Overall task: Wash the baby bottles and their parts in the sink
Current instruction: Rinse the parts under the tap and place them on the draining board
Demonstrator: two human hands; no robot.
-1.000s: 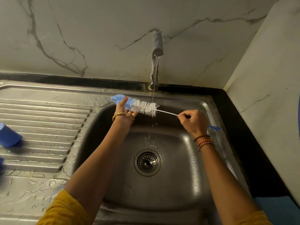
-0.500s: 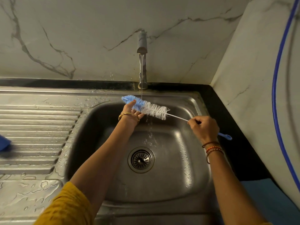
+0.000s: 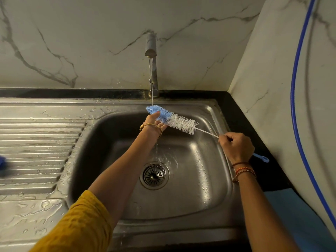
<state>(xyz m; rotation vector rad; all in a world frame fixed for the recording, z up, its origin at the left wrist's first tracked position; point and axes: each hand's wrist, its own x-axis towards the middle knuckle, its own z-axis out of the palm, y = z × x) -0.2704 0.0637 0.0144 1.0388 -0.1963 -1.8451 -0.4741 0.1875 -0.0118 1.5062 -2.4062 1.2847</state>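
A long bottle brush (image 3: 180, 122) with blue and white bristles is held across the steel sink (image 3: 209, 179), under a thin stream of water from the tap (image 3: 151, 50). My left hand (image 3: 156, 122) grips the blue bristle end, thumb on top. My right hand (image 3: 236, 147) is curled round the brush's wire stem and blue handle, whose looped end sticks out past my wrist. No bottle or bottle part is in view.
A wet ribbed draining board (image 3: 40, 151) lies left of the basin, with a blue object (image 3: 2, 162) at the frame's left edge. A drain strainer (image 3: 154, 175) sits mid-basin. A blue hose (image 3: 298, 110) runs down the right wall above a black counter.
The brush and both hands have shifted to the right in the view, so the water now falls on the blue bristle tip instead of the white bristles. The head has turned right.
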